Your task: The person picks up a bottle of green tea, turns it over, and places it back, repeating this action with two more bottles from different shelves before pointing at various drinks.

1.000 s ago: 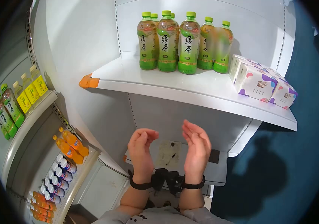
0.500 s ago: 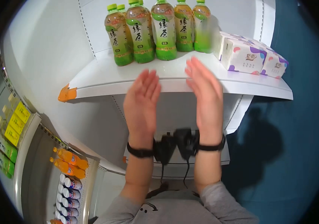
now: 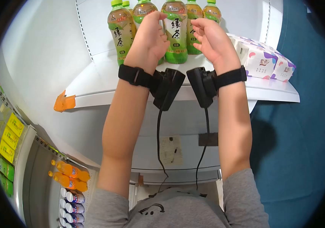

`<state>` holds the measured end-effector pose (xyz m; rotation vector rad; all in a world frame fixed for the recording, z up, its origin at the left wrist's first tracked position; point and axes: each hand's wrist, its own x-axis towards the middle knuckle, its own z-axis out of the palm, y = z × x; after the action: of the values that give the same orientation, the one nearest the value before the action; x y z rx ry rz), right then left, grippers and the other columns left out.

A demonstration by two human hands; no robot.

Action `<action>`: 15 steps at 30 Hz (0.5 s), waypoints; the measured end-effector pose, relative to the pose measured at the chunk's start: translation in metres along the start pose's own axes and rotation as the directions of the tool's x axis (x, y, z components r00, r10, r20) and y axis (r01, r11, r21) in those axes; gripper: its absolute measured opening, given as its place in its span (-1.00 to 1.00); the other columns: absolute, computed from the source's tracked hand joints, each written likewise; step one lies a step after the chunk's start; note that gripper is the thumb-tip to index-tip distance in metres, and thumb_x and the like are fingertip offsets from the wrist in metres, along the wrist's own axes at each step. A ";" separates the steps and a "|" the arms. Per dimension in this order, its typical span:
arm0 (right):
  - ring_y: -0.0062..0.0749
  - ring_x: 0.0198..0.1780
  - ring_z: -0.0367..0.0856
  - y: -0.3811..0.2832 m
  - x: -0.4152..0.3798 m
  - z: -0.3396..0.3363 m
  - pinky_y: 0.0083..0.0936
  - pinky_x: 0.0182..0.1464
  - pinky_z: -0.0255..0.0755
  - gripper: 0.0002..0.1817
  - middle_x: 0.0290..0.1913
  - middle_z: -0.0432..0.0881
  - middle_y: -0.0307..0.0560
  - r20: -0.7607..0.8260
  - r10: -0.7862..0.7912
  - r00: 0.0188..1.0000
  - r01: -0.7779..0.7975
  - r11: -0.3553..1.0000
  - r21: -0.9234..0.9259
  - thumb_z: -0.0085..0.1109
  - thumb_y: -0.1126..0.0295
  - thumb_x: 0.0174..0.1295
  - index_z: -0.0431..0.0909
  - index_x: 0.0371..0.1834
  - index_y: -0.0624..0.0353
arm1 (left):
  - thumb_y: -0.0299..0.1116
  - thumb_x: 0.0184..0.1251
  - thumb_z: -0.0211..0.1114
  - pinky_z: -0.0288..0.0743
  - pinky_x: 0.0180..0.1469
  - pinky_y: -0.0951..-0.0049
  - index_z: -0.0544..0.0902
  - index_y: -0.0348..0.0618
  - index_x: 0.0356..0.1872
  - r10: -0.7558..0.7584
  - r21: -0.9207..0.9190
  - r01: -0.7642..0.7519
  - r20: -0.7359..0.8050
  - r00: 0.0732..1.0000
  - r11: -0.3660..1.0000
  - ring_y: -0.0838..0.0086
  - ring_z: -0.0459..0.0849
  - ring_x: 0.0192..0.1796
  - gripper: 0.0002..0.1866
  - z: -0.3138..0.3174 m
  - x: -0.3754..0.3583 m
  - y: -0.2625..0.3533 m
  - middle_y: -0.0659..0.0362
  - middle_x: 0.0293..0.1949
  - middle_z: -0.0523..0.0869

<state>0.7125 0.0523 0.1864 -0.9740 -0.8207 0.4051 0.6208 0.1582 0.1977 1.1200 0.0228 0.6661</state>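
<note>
Over the white shelf (image 3: 98, 78), the left hand (image 3: 151, 40) and right hand (image 3: 215, 42) curve inward, seemingly because the middle green bottle (image 3: 175, 36) stands upright between them; their bent fingers are slightly apart, clamped on nothing visible, any contact unclear.

So the white shelf (image 3: 88, 81) is the landmark here, with orange tape (image 3: 65, 102) wrapped on its left corner. Behind it there's a pale back panel (image 3: 242, 19) with slotted seams, and left of it a smooth white side panel (image 3: 37, 68). Further left, a rack (image 3: 22, 163) with rounded shelf edges. Below the shelf sits a lower shelf (image 3: 151, 152) with a stained paper sheet (image 3: 171, 150). Right of it, a dark teal surface (image 3: 303, 159), kinda creased, catches a soft shadow (image 3: 264, 144). Lighting's pretty bright up top.
</note>
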 end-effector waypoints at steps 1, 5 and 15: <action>-0.46 0.09 0.20 0.003 0.004 -0.001 -0.26 0.17 -0.09 -0.73 -0.12 0.40 -0.21 -0.063 0.011 0.998 -0.012 1.000 -0.024 0.05 0.29 0.06 0.35 -0.20 0.13 | -0.24 0.13 0.03 0.18 0.09 0.38 0.01 -0.60 0.13 0.013 0.033 -0.014 0.018 1.000 0.999 0.30 0.30 0.01 -0.31 -0.001 0.003 0.001 -0.10 0.03 0.24; -0.45 -0.08 0.34 0.012 0.010 0.001 -0.33 0.05 0.08 -0.78 -0.29 0.45 -0.25 -0.052 0.032 0.998 -0.033 0.999 -0.025 0.04 0.29 0.06 0.38 -0.25 0.12 | -0.20 0.10 0.07 0.19 0.01 0.41 0.11 -0.58 0.07 -0.001 0.108 -0.005 0.053 0.999 0.994 0.37 0.32 -0.09 -0.33 -0.001 0.015 -0.002 -0.05 -0.06 0.31; -0.54 -0.26 0.36 0.017 0.013 0.007 -0.53 -0.15 0.18 -0.86 -0.40 0.45 -0.31 -0.006 0.088 0.996 -0.088 0.992 -0.094 0.02 0.31 0.06 0.42 -0.35 0.10 | -0.15 0.06 0.14 0.20 -0.14 0.46 0.34 -0.26 -0.33 -0.066 0.251 0.066 -0.009 0.998 0.966 0.51 0.28 -0.36 -0.64 -0.006 0.022 -0.005 0.23 -0.42 0.31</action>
<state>0.7160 0.0738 0.1800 -1.1006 -0.8030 0.4445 0.6386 0.1729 0.1970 1.3567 0.1479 0.6157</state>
